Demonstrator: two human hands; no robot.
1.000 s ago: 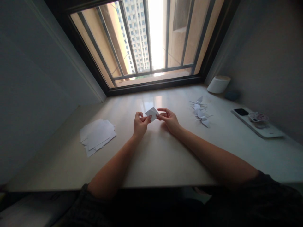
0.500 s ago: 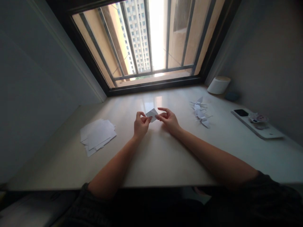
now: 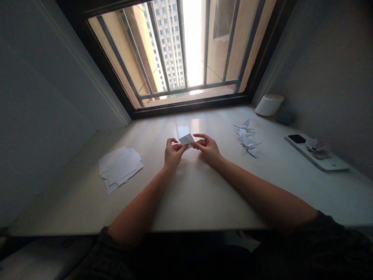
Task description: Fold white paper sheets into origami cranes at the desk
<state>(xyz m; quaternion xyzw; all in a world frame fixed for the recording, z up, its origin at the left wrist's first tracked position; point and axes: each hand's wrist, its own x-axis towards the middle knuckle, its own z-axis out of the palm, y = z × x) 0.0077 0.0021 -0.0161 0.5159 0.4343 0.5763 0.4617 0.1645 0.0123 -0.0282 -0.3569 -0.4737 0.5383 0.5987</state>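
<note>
A small folded piece of white paper [image 3: 187,139] is held just above the pale table [image 3: 192,194], in the middle of the view. My left hand [image 3: 173,154] pinches its left side with thumb and fingers. My right hand [image 3: 208,148] pinches its right side, fingertips pressed on the fold. Both forearms reach out from the near edge of the table.
A loose stack of white paper sheets [image 3: 119,168] lies at the left. Several folded paper cranes [image 3: 247,138] sit to the right of my hands. Farther right are a white tablet with a phone on it [image 3: 316,154] and a white cylinder [image 3: 269,104] near the window.
My fingers have drawn slightly closer together on the paper, and less of it shows between the hands. Arms and everything else stay where they were.
</note>
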